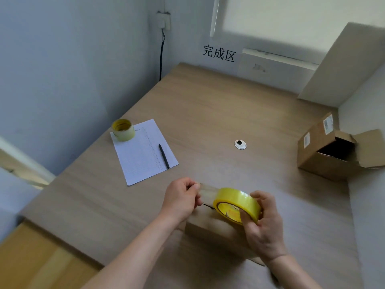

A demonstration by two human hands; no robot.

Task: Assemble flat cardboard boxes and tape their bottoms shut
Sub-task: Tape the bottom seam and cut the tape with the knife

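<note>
box mostly hidden by hands | sheet writing perhaps a list, illegible

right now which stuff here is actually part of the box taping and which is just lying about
In use:
- tape roll, held by right hand
- pulled tape end, pinched by left hand
- cardboard box under the hands

Lying about:
- second tape roll
- paper sheet
- pen
- open box at right

A box is set on the bench at the near edge, a tape roll held above it. Far left, a sheet is laid, with a second roll and pen on it. Far right, an open box is placed
</note>
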